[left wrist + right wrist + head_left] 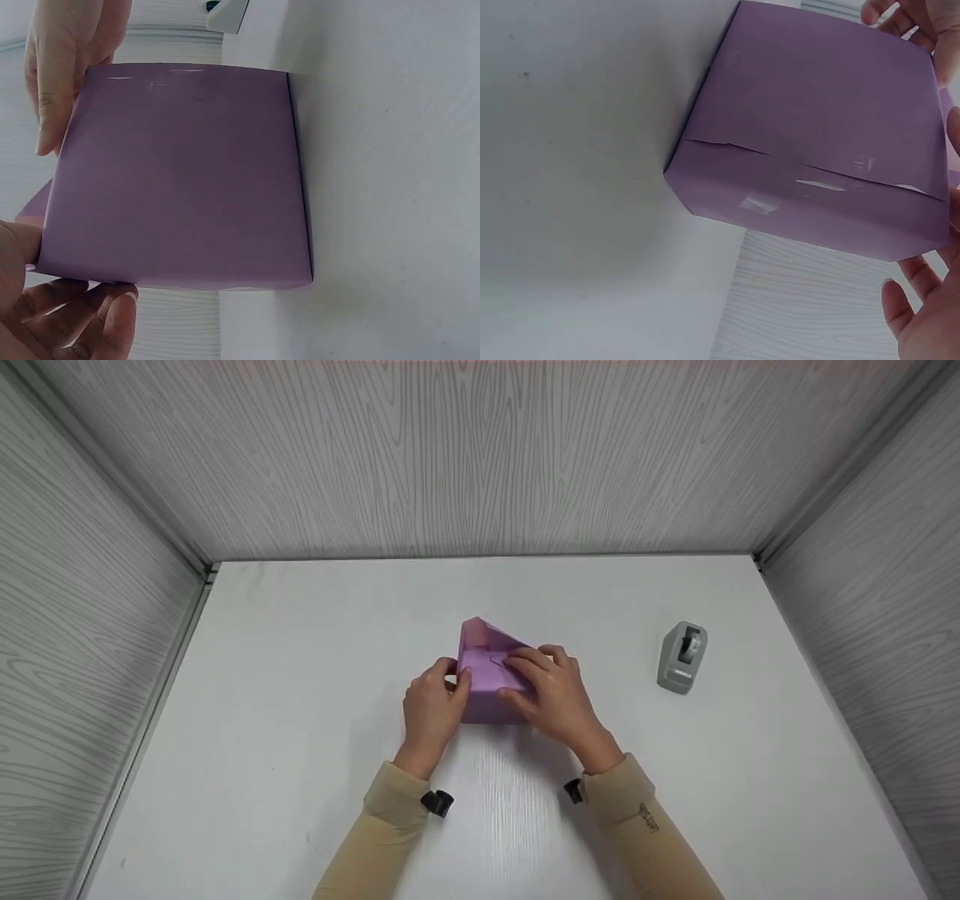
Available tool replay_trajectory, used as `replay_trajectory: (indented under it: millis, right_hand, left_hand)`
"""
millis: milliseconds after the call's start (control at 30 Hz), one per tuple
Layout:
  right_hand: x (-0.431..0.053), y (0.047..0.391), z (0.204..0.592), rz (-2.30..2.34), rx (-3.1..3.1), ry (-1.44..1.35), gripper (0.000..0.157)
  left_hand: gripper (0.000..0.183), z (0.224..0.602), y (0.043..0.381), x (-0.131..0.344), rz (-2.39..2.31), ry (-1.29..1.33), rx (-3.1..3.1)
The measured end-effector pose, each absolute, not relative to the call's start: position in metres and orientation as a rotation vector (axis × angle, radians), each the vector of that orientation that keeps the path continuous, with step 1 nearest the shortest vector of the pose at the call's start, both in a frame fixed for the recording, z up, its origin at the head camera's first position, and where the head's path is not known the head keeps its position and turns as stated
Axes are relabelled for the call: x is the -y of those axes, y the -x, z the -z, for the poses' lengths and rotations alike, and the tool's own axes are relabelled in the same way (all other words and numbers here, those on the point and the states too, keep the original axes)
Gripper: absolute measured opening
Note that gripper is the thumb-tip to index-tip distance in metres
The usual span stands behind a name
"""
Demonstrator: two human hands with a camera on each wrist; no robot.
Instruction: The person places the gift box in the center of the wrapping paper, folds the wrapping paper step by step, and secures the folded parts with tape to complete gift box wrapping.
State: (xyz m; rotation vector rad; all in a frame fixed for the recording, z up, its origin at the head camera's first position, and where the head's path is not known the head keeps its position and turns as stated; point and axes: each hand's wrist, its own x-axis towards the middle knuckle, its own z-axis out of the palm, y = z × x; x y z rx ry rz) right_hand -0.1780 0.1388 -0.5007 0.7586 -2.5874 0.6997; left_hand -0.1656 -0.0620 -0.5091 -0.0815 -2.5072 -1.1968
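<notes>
A purple paper box [493,709] stands on the white table between both hands, with a raised flap [474,631] at its far end. My left hand [433,703] grips the left side, thumb at the top edge and fingers outside. My right hand [559,697] holds the right side, its bent fingers on the folded top and the thumb by the near edge. In the left wrist view the box's plain near face [180,172] fills the middle. A seam with shiny tape pieces [759,205] runs along one edge in the right wrist view. The fingertips behind the box are partly hidden.
A grey tape dispenser [681,658] stands on the table to the right of the hands. Wood-grain panels [480,457] enclose the white table [300,630] at the back and both sides.
</notes>
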Motion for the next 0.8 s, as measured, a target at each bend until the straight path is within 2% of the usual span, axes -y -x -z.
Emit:
replay_trajectory:
  millis: [467, 700, 800]
  right_hand:
    - [-0.134, 0.173, 0.500, -0.489, 2.712, -0.747, 0.051]
    - [-0.149, 0.177, 0.496, -0.989, 2.515, -0.697, 0.024]
    - [-0.157, 0.180, 0.494, -1.203, 2.438, -0.634, 0.022]
  left_hand:
    - [0.021, 0.509, 0.165, 0.062, 1.207, 0.082, 2.521]
    - [0.021, 0.511, 0.166, 0.062, 1.191, 0.090, 2.511]
    - [0.021, 0.511, 0.166, 0.062, 1.181, 0.098, 2.508]
